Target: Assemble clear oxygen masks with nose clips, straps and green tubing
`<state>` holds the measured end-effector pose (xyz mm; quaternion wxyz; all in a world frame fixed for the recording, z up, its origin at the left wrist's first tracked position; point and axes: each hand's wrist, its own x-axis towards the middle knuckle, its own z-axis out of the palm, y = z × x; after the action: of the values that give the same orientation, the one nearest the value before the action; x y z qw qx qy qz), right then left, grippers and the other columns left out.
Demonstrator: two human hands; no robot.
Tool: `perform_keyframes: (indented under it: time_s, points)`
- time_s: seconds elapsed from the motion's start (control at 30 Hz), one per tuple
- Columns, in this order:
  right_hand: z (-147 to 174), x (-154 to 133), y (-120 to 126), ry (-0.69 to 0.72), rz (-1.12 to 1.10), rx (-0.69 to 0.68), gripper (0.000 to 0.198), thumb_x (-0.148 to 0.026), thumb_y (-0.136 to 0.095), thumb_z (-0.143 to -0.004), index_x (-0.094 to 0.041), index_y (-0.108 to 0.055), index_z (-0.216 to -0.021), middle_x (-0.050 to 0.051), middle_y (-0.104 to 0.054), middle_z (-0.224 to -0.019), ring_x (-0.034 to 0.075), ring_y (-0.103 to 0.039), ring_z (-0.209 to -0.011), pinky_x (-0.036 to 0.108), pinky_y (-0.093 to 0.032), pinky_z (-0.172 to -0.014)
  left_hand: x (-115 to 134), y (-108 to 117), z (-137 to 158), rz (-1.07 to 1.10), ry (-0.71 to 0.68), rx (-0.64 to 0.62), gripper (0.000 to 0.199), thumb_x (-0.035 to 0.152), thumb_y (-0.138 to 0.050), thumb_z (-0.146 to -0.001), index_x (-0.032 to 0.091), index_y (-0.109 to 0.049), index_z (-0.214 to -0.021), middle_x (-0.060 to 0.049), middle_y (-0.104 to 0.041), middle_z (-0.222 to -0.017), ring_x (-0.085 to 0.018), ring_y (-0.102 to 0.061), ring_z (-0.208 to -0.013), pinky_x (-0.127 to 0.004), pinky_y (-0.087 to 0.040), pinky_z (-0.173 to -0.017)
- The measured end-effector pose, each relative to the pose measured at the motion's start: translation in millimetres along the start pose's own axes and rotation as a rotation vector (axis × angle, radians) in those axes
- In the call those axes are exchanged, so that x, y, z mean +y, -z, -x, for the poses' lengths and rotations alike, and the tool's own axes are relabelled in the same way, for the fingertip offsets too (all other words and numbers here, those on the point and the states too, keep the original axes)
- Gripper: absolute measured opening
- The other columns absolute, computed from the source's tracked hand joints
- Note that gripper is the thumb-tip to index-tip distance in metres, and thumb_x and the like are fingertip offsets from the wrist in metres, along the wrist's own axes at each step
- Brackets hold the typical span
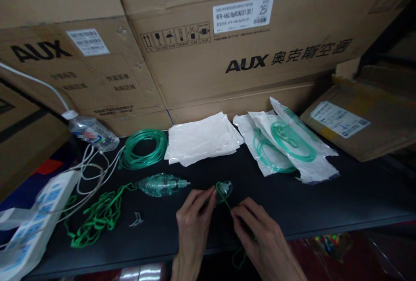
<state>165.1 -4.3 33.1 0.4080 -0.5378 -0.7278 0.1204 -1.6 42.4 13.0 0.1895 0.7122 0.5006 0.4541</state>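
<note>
The step in hand appears to be fitting a green cord [224, 197] to a clear mask [227, 187] at the surface [325, 198], just beyond the hands. The left hand [193, 216] pinches the mask's left edge; the right hand's [260, 229] fingers grip the cord. Next likely calls for a firm left hold while the right draws the cord. The mask looks glossy, faintly green, with a pale connector.

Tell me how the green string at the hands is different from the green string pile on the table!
The held string has a short stretch pulled straight to the right hand, but the string pile lies loosely tangled. The held string crosses a clear plastic piece; the string pile lies near the white power strip. Both are green.
</note>
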Motion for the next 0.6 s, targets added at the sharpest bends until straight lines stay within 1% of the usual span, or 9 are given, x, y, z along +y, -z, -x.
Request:
perform_keyframes:
  time_s: [0.17,0.2,0.27,0.3,0.37,0.43,0.5,0.57,0.6]
  points:
    - [6,-7,34,-0.073,-0.171,-0.209,0.022,-0.013,-0.051,-0.096,-0.024,-0.065,-0.082,0.002,-0.067,-0.078,0.014,-0.070,-0.063,0.017,-0.056,-0.056,0,-1,-2,-0.031,0.009,0.088,0.017,0.013,-0.069,-0.093,0.021,-0.080,-0.103,-0.001,-0.073,-0.089,-0.014,-0.073,-0.076,-0.022,-0.060,-0.074]
    - [8,-6,41,-0.076,-0.208,-0.258,0.021,-0.015,-0.055,-0.095,-0.024,-0.065,-0.080,0.001,-0.067,-0.077,0.013,-0.070,-0.062,0.016,-0.056,-0.056,0,-1,-3,-0.042,0.012,0.109,0.017,0.013,-0.069,-0.094,0.021,-0.080,-0.104,-0.002,-0.073,-0.090,-0.015,-0.073,-0.077,-0.023,-0.061,-0.075]
    - [11,-3,53,-0.092,-0.273,-0.298,0.018,-0.019,-0.061,-0.095,-0.025,-0.069,-0.081,0.000,-0.069,-0.076,0.012,-0.071,-0.061,0.014,-0.056,-0.058,-1,0,-4,-0.065,0.005,0.119,0.019,0.013,-0.068,-0.094,0.022,-0.079,-0.107,-0.002,-0.074,-0.094,-0.016,-0.074,-0.082,-0.025,-0.061,-0.080]
    - [11,0,58,-0.116,-0.295,-0.276,0.017,-0.022,-0.063,-0.096,-0.026,-0.070,-0.082,-0.001,-0.071,-0.075,0.012,-0.071,-0.061,0.014,-0.056,-0.058,-2,-1,-4,-0.080,-0.013,0.107,0.021,0.013,-0.067,-0.095,0.023,-0.079,-0.110,-0.003,-0.075,-0.097,-0.017,-0.075,-0.084,-0.026,-0.062,-0.083]
    - [6,2,66,-0.193,-0.324,-0.158,0.017,-0.029,-0.064,-0.097,-0.027,-0.073,-0.083,-0.001,-0.073,-0.072,0.013,-0.073,-0.059,0.013,-0.057,-0.058,-5,-2,-4,-0.104,-0.067,0.067,0.026,0.012,-0.065,-0.097,0.025,-0.078,-0.115,-0.004,-0.076,-0.103,-0.018,-0.075,-0.090,-0.028,-0.062,-0.086]
    - [-7,-1,73,-0.261,-0.363,-0.029,0.020,-0.038,-0.067,-0.096,-0.026,-0.075,-0.082,0.000,-0.075,-0.069,0.015,-0.075,-0.058,0.013,-0.058,-0.056,-8,-4,-4,-0.109,-0.128,0.028,0.031,0.010,-0.062,-0.097,0.027,-0.076,-0.118,-0.004,-0.076,-0.108,-0.019,-0.075,-0.097,-0.030,-0.063,-0.088]
    - [-25,-10,81,-0.295,-0.444,0.039,0.024,-0.045,-0.070,-0.094,-0.026,-0.077,-0.082,0.002,-0.077,-0.067,0.018,-0.076,-0.058,0.016,-0.060,-0.054,-10,-6,-4,-0.099,-0.177,-0.001,0.035,0.008,-0.060,-0.097,0.029,-0.076,-0.119,-0.005,-0.077,-0.112,-0.021,-0.074,-0.104,-0.034,-0.063,-0.091]
    - [-45,-23,88,-0.305,-0.562,0.068,0.020,-0.042,-0.072,-0.093,-0.025,-0.078,-0.085,0.002,-0.077,-0.066,0.018,-0.076,-0.057,0.017,-0.061,-0.053,-11,-7,-5,-0.105,-0.224,-0.030,0.037,0.007,-0.060,-0.095,0.030,-0.075,-0.119,-0.004,-0.077,-0.114,-0.022,-0.072,-0.109,-0.043,-0.060,-0.100]
    - [-55,-29,91,-0.318,-0.622,0.066,0.015,-0.037,-0.073,-0.094,-0.025,-0.078,-0.088,0.002,-0.078,-0.070,0.017,-0.077,-0.060,0.018,-0.063,-0.057,-11,-6,-5,-0.116,-0.244,-0.039,0.038,0.007,-0.060,-0.094,0.030,-0.074,-0.121,-0.004,-0.077,-0.117,-0.024,-0.071,-0.112,-0.049,-0.056,-0.106]
